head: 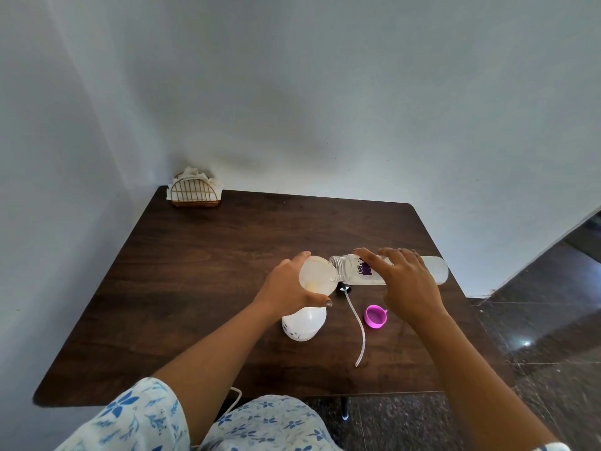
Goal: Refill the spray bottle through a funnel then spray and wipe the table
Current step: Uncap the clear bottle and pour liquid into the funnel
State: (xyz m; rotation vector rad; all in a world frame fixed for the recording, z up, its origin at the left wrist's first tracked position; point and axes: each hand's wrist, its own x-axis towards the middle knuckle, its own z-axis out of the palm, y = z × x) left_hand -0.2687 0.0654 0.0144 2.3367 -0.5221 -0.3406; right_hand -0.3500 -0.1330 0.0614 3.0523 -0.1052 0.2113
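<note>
The white spray bottle [300,323] stands on the table [195,288]; a tube [359,330] lies at its three o'clock, a pink cap [375,316] beside that; the left hand [289,288] grips the funnel [317,275] above the spray bottle; the right hand [406,281] grasps a clear bottle [435,270] tipped level, mouth at the funnel's rim; a napkin holder [195,193] sits far off at eleven o'clock.

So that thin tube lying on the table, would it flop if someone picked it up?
Probably bendy rather than limp: the tube lies in a gentle curve on the table, not straight. It looks thin and translucent, so likely very light. Its far end joins a dark spray head, so that end would probably hang lowest.
</note>
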